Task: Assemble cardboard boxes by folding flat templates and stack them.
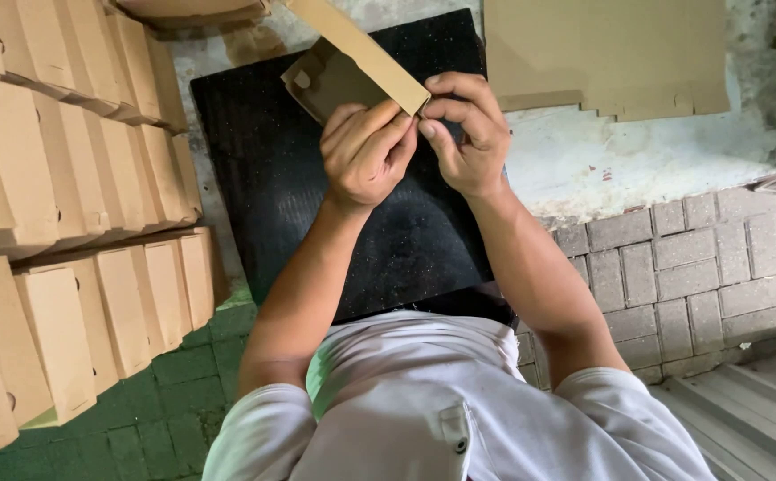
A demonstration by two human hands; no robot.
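Both hands meet over the far edge of a black mat (272, 178) that lies on the ground. The left hand (366, 151) is curled shut, fingers pinching the near corner of a brown cardboard box (352, 62) that is only part folded; the right hand (468, 134) is closed too, thumb and forefinger nipping the same corner from the other side. The box is held up off the mat, tilted, with one long flap running up toward the mat's far edge. Left of the mat stand rows of folded brown boxes (76, 178), packed side by side on edge, plain and unmarked as far as can be seen. Beyond the mat's far right corner lies a stack of flat cardboard sheets (611, 53) with notched edges.
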